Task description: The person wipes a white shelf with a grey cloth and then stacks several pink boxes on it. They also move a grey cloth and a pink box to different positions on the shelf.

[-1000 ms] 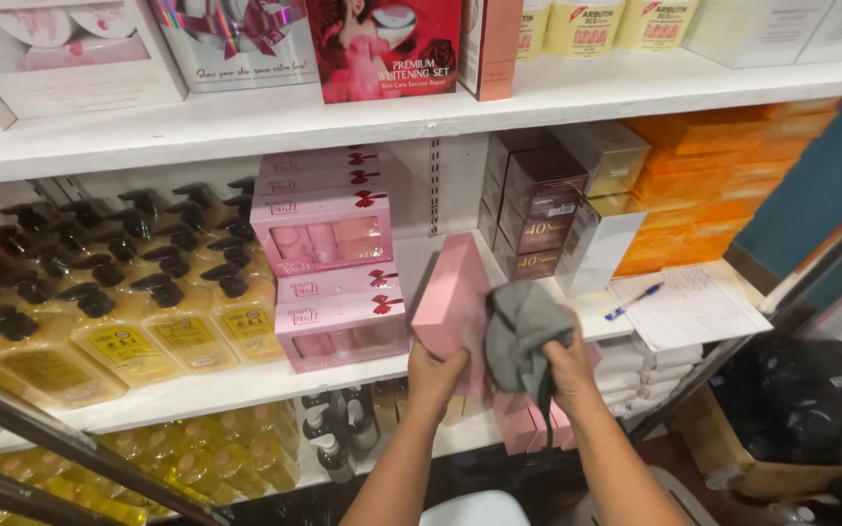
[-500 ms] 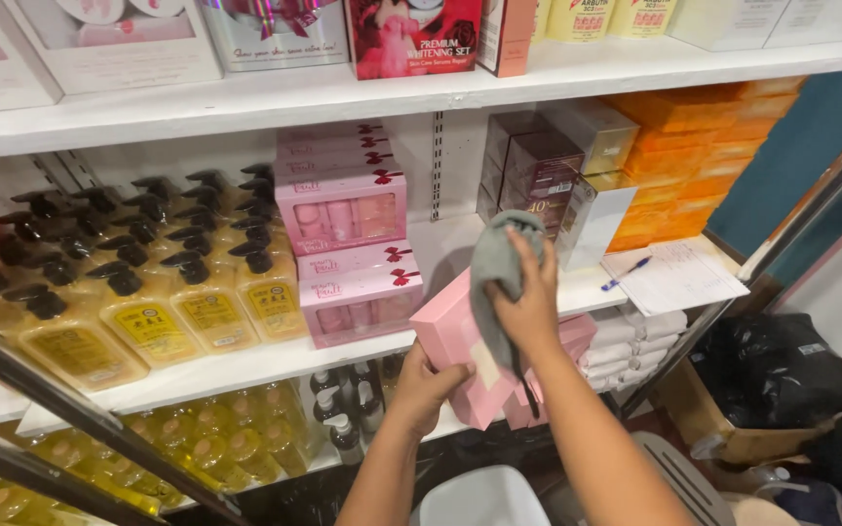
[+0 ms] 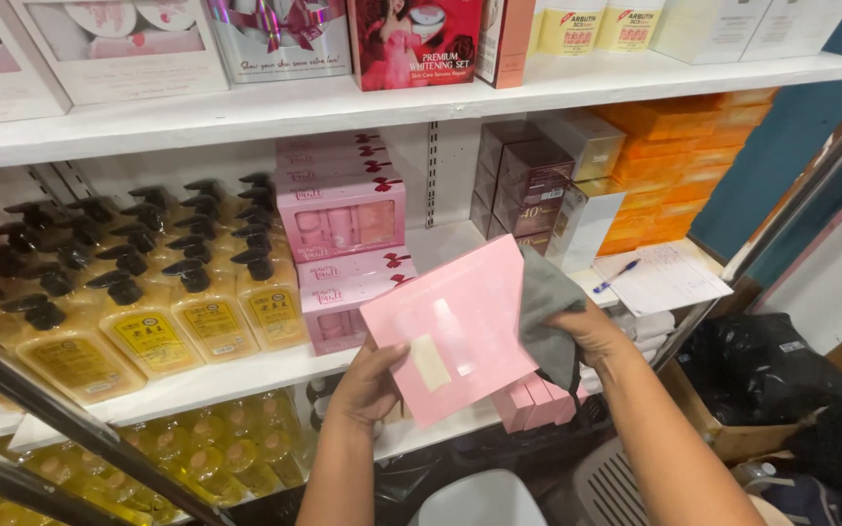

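Your left hand (image 3: 367,385) pinches the pink box (image 3: 450,326) by its lower edge, flat face up for wiping; your right hand (image 3: 592,336) clutches a grey cloth (image 3: 543,307) against its right side (shelf (image 3: 246,375) just beyond).

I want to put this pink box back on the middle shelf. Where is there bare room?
The free patch is the white shelf between the stacked pink gift boxes and the dark brown cartons. Left is packed with yellow pump bottles; right, a paper sheet with a pen covers the board.
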